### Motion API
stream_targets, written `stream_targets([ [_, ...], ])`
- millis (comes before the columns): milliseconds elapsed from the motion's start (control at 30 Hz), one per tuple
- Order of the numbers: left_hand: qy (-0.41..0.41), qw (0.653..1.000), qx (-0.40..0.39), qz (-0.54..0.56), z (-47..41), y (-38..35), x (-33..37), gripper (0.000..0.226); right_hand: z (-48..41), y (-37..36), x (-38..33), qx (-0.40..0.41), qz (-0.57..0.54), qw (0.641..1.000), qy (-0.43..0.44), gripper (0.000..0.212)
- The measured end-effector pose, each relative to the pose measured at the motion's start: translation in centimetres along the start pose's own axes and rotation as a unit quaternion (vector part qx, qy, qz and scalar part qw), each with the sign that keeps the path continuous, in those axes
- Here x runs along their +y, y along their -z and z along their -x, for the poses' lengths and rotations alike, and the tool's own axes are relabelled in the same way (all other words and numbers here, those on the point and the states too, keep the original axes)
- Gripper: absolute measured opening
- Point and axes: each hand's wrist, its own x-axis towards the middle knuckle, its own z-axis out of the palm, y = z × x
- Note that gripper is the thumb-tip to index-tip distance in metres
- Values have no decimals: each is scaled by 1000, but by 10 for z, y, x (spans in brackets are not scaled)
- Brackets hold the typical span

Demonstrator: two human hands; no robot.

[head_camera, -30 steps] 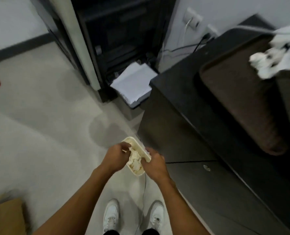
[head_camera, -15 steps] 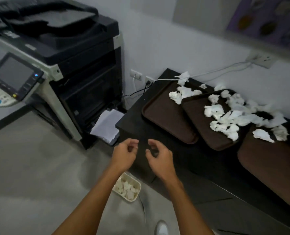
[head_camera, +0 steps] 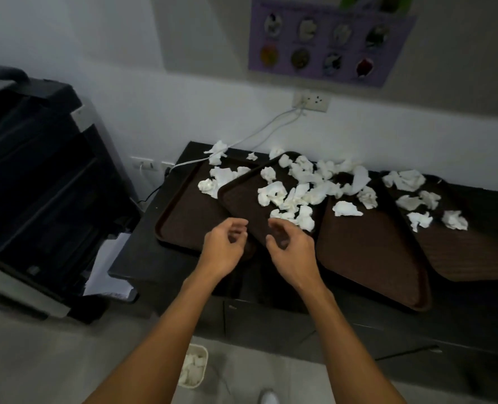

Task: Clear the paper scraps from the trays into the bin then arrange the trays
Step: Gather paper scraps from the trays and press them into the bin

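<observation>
On the floor (head_camera: pixel 37 363), the bin (head_camera: pixel 198 346), holding white scraps, is half hidden behind the left forearm (head_camera: pixel 160 342). Over the cabinet's (head_camera: pixel 154 269) front edge, the left hand (head_camera: pixel 223 247) and right hand (head_camera: pixel 290 249) hover with fingers loosely curled, gripping nothing. Beyond them four brown trays (head_camera: pixel 367 252) overlap on the cabinet, with paper scraps (head_camera: pixel 294 193) heaped across their far halves. The rightmost tray (head_camera: pixel 475 258) is cut off by the frame.

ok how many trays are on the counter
4: left tray, second tray overlapping its right side, third tray right of centre, fourth tray at far right. Others may hide beneath.
</observation>
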Motion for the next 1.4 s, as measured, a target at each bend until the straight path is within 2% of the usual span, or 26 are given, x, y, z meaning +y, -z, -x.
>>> stream_targets([
  [233, -4, 998, -44, -44, -70, -76, 11, 28, -45, 53, 56, 14, 30, 999, -37, 37],
  [467, 1, 972, -104, -212, -122, -119, -14, 57, -86, 72, 102, -12, 38, 998, -56, 37],
  [600, -16, 948, -90, -304, -128, -132, -21, 54, -96, 69, 115, -31, 34, 997, -63, 37],
  [767, -10, 964, -29, -264, -126, -133, -23, 33, -105, 59, 116, -55, 23, 997, -56, 39],
  [867, 1, 978, -6, -207, -120, -127, -22, 28, -111, 49, 115, -71, 34, 996, -40, 41],
  [1033, 6, 986, 39, -161, -107, -105, -21, 29, -127, 25, 116, -142, 137, 979, 43, 49],
  [1133, 8, 988, 59, -140, -99, -90, -20, 27, -134, 11, 122, -184, 204, 960, 60, 53],
  [1267, 3, 991, 72, -116, -86, -73, -20, 27, -141, 1, 128, -182, 252, 949, 62, 46],
  [1400, 7, 993, 78, -86, -69, -61, -16, 25, -143, -3, 131, -159, 248, 953, 73, 32],
])
